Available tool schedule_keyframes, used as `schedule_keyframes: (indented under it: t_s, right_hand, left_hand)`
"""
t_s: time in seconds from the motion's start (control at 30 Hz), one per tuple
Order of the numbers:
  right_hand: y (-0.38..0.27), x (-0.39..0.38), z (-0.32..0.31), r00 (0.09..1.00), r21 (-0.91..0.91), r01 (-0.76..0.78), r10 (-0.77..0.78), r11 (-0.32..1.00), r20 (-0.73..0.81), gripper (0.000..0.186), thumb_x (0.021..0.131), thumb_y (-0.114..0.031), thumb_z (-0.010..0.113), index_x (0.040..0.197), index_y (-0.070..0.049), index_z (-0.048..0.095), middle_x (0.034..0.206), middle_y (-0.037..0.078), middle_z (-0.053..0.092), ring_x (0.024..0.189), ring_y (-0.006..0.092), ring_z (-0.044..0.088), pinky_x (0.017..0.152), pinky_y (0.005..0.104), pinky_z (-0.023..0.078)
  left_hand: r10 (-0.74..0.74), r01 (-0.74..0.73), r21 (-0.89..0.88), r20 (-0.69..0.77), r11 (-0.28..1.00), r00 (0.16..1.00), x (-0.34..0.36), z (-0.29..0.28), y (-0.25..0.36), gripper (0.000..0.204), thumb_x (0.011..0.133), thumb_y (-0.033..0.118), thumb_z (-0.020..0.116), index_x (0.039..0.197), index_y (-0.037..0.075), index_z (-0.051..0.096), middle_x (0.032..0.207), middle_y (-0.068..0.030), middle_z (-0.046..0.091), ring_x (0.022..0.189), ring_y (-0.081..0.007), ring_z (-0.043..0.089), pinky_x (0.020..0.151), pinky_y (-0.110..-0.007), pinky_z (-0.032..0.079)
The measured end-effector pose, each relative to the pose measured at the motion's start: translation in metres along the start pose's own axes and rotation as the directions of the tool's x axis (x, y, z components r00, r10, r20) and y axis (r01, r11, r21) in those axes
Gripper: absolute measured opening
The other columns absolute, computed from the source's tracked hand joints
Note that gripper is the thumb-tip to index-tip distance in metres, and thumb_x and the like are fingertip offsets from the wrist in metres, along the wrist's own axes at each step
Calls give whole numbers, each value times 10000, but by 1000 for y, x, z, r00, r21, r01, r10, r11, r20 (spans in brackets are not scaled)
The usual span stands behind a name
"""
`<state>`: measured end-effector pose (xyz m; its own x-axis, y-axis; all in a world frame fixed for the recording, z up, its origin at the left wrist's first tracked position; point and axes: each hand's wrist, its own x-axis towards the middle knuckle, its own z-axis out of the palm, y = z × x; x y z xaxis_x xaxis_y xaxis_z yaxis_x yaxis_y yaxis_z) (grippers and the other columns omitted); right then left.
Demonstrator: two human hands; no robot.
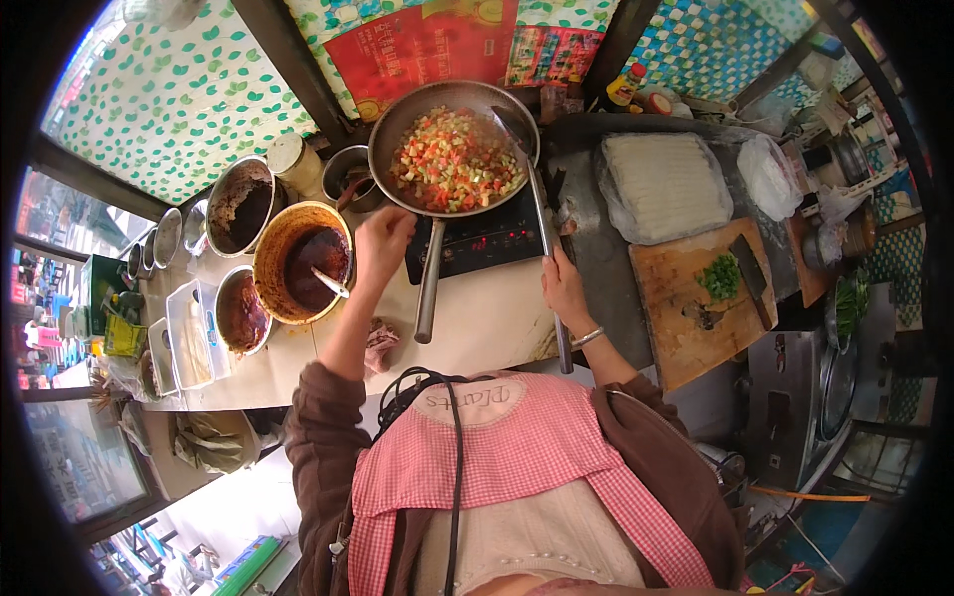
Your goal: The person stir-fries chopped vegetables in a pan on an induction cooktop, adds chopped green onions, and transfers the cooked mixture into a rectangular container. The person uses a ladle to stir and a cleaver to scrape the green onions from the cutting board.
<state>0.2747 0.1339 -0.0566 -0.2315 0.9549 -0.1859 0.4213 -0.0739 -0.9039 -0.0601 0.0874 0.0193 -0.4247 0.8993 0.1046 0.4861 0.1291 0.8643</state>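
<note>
A frying pan (378, 149) sits on the black induction cooker (467, 248), its metal handle (431, 283) toward me. Diced red, pale and green vegetables (459, 159) fill its middle. My right hand (566, 290) is closed around the long handle of a metal spatula (539, 199), whose blade rests inside the pan's right edge. Just left of the pan handle, my left hand (384, 242) is raised with its fingers curled together. What those fingers hold, if anything, is hidden. Behind that hand stands a small metal pot (350, 164) with a brown handle sticking out.
At left stand a yellow pot of dark red sauce (266, 268), a bowl of red sauce (241, 308) and a metal pot (238, 184). At right lie a wrapped tray of white strips (664, 184) and a cutting board (686, 343) with chopped greens (719, 278) and a cleaver (752, 281).
</note>
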Motion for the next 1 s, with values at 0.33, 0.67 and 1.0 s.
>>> schedule_keyframes:
  t_s: [0.33,0.67,1.0]
  right_hand:
    - [5,0,-1,999,-75,34,-36,997,-30,371,1080,-255,517,1383,-48,567,708,168,609,617,316,642,602,446,496]
    - [8,0,5,994,-79,78,-84,994,-71,391,1071,-239,526,1410,-46,561,734,203,626,633,355,649,594,458,482]
    - [9,0,8,992,-83,69,-77,994,-102,404,1062,-233,541,1431,-68,560,744,226,638,619,384,645,573,460,473]
  left_hand:
    - [111,-89,283,-63,955,992,115,41,-30,270,888,256,730,1098,99,794,985,-138,753,913,-330,732,821,-427,562]
    - [140,-87,453,-83,887,987,161,42,-40,366,843,90,647,1185,155,760,1070,-106,727,978,-337,711,832,-450,572]
    - [131,-167,566,105,807,986,176,43,-36,324,843,141,687,1157,165,763,1105,-107,704,1046,-347,696,873,-462,567]
